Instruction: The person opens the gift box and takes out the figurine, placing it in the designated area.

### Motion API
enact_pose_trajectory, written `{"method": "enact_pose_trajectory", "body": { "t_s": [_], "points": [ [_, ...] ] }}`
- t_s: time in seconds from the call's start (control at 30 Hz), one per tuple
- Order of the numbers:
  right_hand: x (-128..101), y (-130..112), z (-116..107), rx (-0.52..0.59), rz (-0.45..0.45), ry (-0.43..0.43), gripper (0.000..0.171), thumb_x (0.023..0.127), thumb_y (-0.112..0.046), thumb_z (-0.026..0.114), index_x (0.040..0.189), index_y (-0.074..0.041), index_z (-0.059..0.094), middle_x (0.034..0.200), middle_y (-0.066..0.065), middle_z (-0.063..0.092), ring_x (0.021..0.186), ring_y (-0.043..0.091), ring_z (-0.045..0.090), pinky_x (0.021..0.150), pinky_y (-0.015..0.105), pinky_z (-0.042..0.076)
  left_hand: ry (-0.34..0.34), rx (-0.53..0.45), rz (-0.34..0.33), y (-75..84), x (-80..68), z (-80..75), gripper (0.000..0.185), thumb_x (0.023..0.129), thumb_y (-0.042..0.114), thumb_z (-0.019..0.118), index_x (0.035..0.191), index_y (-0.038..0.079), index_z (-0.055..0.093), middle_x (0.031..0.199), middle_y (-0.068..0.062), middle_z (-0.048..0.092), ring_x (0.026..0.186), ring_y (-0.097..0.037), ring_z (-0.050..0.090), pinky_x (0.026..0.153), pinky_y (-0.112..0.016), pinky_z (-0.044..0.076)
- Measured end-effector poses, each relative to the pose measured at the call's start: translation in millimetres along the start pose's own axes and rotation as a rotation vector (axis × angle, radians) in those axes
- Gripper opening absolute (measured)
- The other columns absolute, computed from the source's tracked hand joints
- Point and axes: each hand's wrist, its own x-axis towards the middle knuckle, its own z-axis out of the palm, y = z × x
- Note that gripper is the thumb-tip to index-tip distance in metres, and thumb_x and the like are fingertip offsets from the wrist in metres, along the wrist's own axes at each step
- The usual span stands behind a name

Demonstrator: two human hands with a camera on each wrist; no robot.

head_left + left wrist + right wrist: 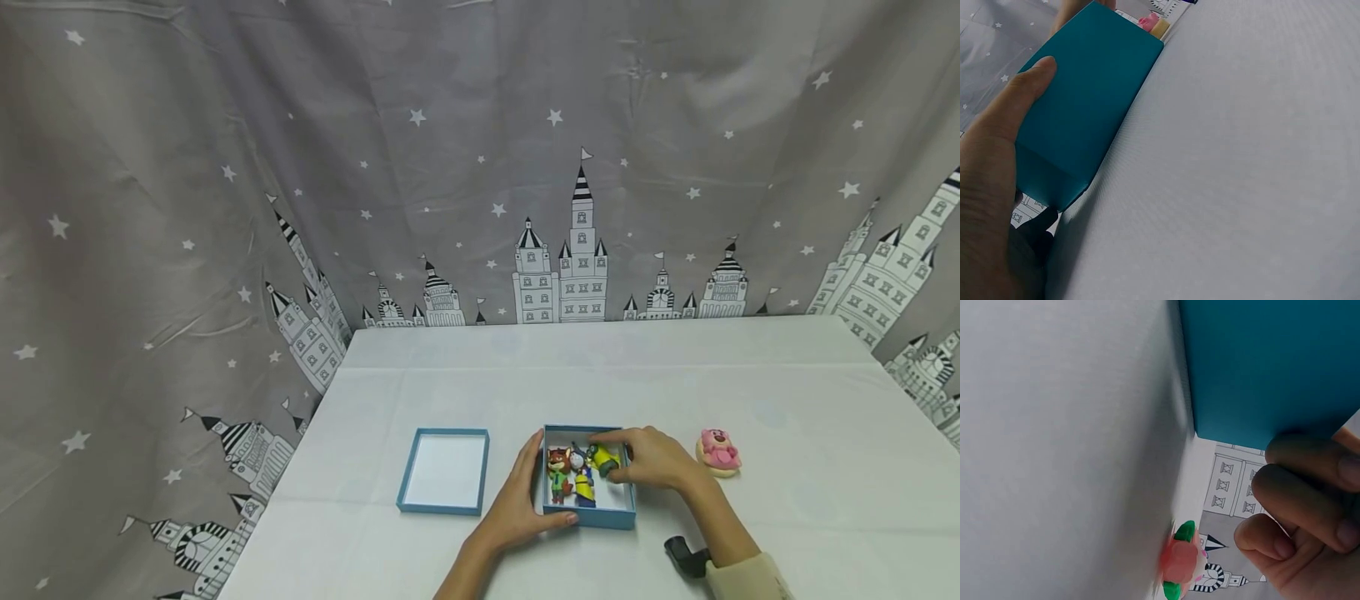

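Green toy [604, 459] half hidden under right hand [651, 457] in blue box [592, 517]

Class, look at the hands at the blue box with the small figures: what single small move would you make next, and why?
Probably let go of the yellow-green figure and draw the right hand out. That figure is already inside the blue box beside the fox figure and the middle figure, while the left hand steadies the box's side. The pink bear figure lies outside on the table.
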Motion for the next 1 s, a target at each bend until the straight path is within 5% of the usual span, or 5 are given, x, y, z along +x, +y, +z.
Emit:
{"method": "enact_pose_trajectory", "body": {
  "t_s": [0.3,1.0],
  "points": [
    [0.7,-4.3,4.2,-0.028,0.061,0.054,0.044,0.067,-0.027,0.078,0.110,-0.024,0.068,0.110,0.008,0.065,0.089,0.024,0.060,0.074,0.047,0.050,0.003,-0.007,0.003,-0.1,-0.7,-0.4,0.113,0.067,0.049,0.078,0.149,0.024,0.005,0.153,0.001,0.013,0.136,-0.029,0.022,0.104,-0.053,0.027],
    [0.6,-14.0,4.9,-0.013,0.165,0.084,0.041,0.060,-0.022,0.084,0.098,-0.023,0.071,0.109,0.010,0.064,0.093,0.032,0.059,0.073,0.052,0.050,0.006,-0.010,0.001,-0.9,-0.4,-0.4,0.114,0.066,0.050,0.078,0.150,0.023,0.006,0.153,0.001,0.013,0.137,-0.027,0.020,0.105,-0.052,0.025]
  ]
}}
